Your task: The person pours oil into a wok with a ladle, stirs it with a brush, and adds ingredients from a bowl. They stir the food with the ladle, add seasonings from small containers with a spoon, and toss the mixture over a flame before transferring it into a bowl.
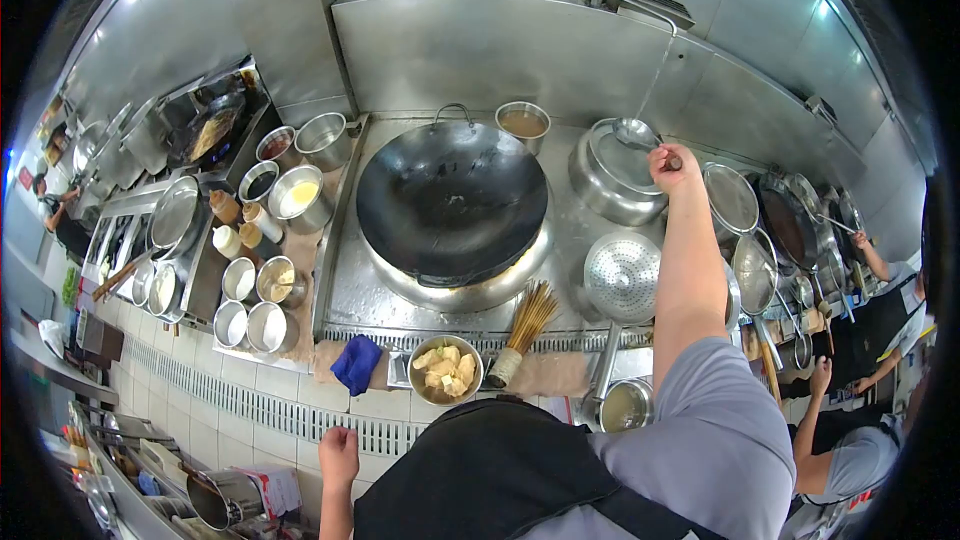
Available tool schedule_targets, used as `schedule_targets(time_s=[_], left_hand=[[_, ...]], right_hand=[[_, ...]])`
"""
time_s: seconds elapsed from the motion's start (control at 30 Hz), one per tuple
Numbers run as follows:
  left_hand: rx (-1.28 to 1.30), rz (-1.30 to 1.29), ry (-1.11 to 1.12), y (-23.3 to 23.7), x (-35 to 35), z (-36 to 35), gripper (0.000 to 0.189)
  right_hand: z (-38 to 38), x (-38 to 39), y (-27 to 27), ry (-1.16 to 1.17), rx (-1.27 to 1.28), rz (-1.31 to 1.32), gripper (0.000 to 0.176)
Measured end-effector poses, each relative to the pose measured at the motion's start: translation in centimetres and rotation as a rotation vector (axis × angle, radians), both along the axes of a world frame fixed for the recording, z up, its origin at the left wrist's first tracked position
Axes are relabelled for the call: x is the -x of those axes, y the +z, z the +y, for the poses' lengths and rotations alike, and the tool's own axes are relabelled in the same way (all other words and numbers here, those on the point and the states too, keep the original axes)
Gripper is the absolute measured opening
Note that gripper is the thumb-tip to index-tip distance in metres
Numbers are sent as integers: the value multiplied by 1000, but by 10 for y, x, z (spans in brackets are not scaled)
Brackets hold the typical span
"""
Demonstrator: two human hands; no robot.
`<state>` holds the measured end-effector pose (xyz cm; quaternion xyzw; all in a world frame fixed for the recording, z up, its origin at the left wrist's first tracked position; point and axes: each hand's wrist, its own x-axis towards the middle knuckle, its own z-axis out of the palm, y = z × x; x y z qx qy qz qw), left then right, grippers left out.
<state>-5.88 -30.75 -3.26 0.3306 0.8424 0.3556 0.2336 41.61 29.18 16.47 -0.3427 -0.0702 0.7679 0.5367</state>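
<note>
My right hand (677, 167) is wrapped round the end of a ladle's handle. The ladle's bowl (634, 132) is under a thin stream of water from the wall tap (672, 25), over a large steel pot (590, 175). To the left, a big black wok (450, 202) sits on the stove ring with nothing seen in it. My left hand (338, 452) hangs low beside my apron, fingers curled, with nothing seen in it. Nearest to it are a blue cloth (357, 364) and a steel bowl of pale chunks (444, 370) at the stove's front edge.
A perforated strainer (622, 278) rests right of the wok, and a bamboo brush (524, 330) lies in front. A pot of brownish liquid (523, 123) stands behind. Left are seasoning pots (268, 326) and squeeze bottles (227, 241). Co-workers (850, 450) stand at right.
</note>
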Motion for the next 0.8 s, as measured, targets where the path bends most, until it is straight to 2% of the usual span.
schedule_targets(time_s=[0.07, 0.13, 0.17, 0.2, 0.27, 0.37, 0.67, 0.73, 0.8], left_hand=[[21, -4, 12, 12, -6, 2, 19], [41, -7, 24, 14, -7, 2, 19], [26, -15, 32, 11, -7, 2, 19], [13, -23, 41, 12, -8, 0, 18], [8, -51, 54, 15, -11, -2, 18], [-7, -81, 52, 17, -12, -1, 18], [42, -99, -31, 15, 2, 1, 19], [54, -107, -55, 12, 9, -1, 20], [0, -94, -87, 2, 17, -5, 20]], right_hand=[[1, 1, 3, -12, 4, -35, 13], [1, 1, 6, -29, -2, -78, 29], [3, 0, 7, -20, 1, -78, 29], [4, -2, 7, -38, 7, -83, 15], [12, -7, 8, -29, 29, -90, 12], [9, -12, 16, 54, 20, -56, 11], [-37, 1, 56, 50, -16, -151, 13], [-57, 12, 58, 80, -130, -301, 11], [-82, 24, 62, 97, -113, -311, 11]])
